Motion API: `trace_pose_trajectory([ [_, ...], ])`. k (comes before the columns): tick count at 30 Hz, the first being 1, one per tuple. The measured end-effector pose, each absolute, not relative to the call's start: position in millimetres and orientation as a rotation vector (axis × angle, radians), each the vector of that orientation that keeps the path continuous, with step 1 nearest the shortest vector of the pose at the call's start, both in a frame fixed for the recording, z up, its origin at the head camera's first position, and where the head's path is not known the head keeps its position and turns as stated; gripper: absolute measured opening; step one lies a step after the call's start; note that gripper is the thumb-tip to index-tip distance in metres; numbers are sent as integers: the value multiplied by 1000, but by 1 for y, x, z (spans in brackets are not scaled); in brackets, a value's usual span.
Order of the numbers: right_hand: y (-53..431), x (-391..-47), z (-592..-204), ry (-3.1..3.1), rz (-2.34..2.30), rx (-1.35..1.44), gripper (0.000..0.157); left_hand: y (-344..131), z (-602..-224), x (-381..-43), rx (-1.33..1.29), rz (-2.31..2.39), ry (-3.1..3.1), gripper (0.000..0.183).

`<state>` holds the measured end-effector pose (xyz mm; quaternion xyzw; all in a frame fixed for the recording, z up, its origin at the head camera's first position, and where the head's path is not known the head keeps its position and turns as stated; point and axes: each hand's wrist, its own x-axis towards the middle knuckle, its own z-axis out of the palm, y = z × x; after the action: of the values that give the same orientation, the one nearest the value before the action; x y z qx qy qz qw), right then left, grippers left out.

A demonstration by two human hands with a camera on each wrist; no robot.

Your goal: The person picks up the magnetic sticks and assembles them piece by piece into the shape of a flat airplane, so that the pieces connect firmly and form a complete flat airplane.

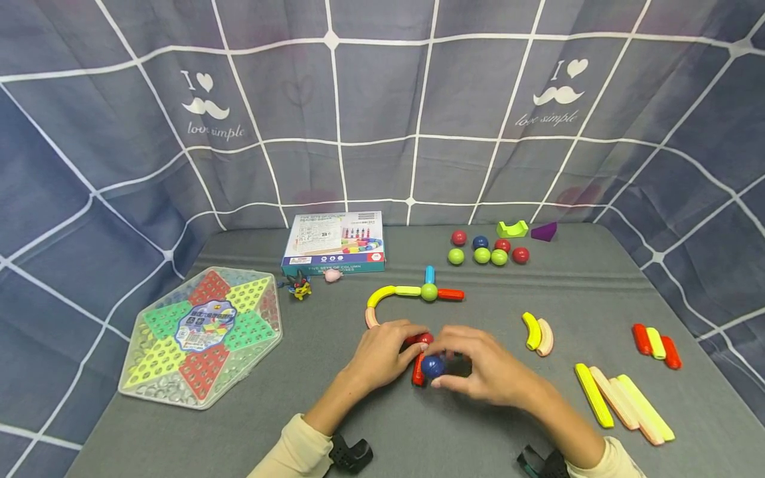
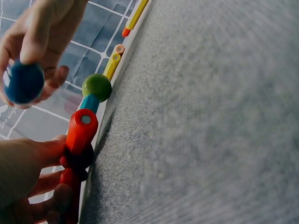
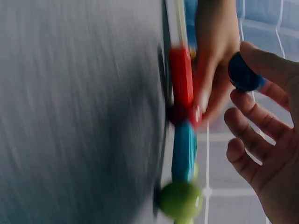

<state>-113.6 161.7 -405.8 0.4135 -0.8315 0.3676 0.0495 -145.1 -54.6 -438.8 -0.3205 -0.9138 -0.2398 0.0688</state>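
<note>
My right hand (image 1: 487, 365) pinches a blue ball (image 1: 433, 366) between thumb and fingertips, lifted off the table in the wrist views. Close beside it, my left hand (image 1: 382, 352) holds a red ball (image 1: 425, 338) joined to a red rod (image 1: 418, 372) that points toward me. In the right wrist view, a blue rod (image 3: 184, 151) and a green ball (image 3: 180, 199) line up with this red ball; whether they join it I cannot tell. Behind the hands, another green ball (image 1: 429, 292) links a blue rod, a red rod (image 1: 451, 294), a light-green rod (image 1: 408, 291) and a yellow curved piece (image 1: 380, 295).
A star-patterned board (image 1: 206, 335) lies left; a box (image 1: 333, 242) and small figures (image 1: 299, 285) stand behind. Several loose balls (image 1: 481, 255) sit at the back right. To the right lie curved pieces (image 1: 532, 330), long sticks (image 1: 594, 395) and short rods (image 1: 655, 343).
</note>
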Motion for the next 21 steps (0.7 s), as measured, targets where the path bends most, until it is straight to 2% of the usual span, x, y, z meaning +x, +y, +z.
trace_pose_trajectory([
  [4, 145, -100, -408, -2520, 967, 1489, 36, -54, -438, -145, -962, -723, -2747, 25],
  [9, 136, -98, -417, -2497, 770, 1625, 35, -55, -438, -144, -957, -731, -2751, 26],
  [21, 136, -100, -424, -2587, 620, 1590, 39, -56, -440, -146, -961, -765, -2744, 24],
])
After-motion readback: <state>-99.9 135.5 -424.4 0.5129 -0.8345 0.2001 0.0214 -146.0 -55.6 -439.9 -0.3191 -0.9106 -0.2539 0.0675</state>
